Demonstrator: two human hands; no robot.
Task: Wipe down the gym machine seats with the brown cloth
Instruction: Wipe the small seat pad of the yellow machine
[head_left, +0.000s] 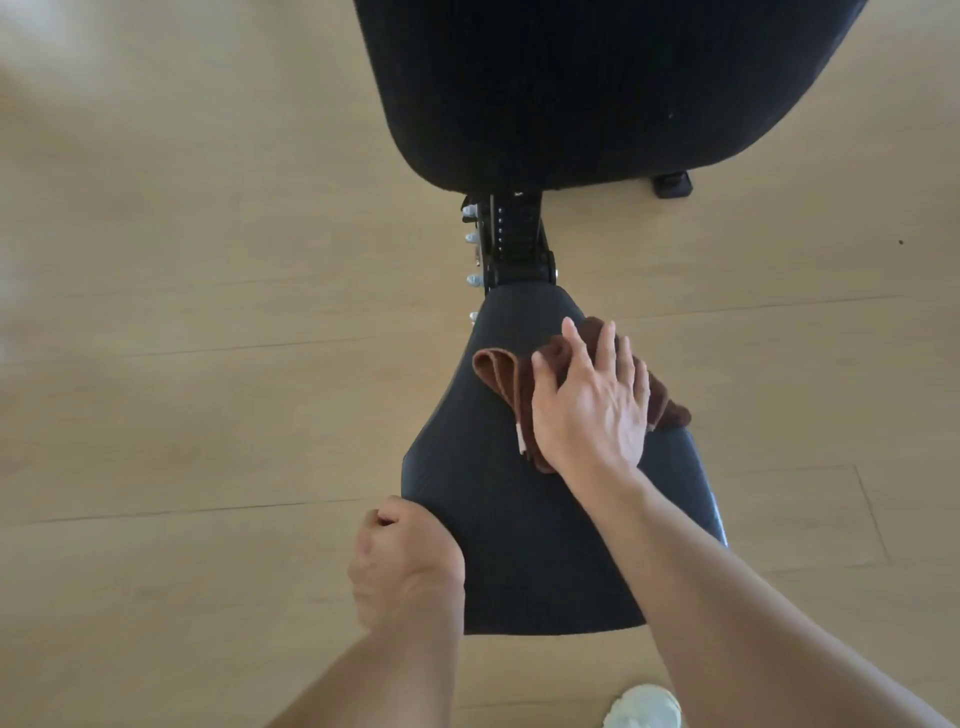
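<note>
A black padded seat (524, 540) of a gym bench fills the middle of the head view, narrow at the far end and wide near me. The brown cloth (498, 374) lies bunched on its far half. My right hand (592, 400) presses flat on the cloth, fingers spread and pointing away from me. My left hand (405, 561) is curled into a loose fist at the seat's left near edge, touching the pad's side and holding nothing.
The black backrest pad (597, 88) stands beyond the seat, joined by a black metal adjuster bracket (511, 244) with silver pins on its left. Light wooden floor (208, 312) surrounds the bench. A black foot (672, 184) sits right of the backrest. A white shoe (644, 709) shows at the bottom.
</note>
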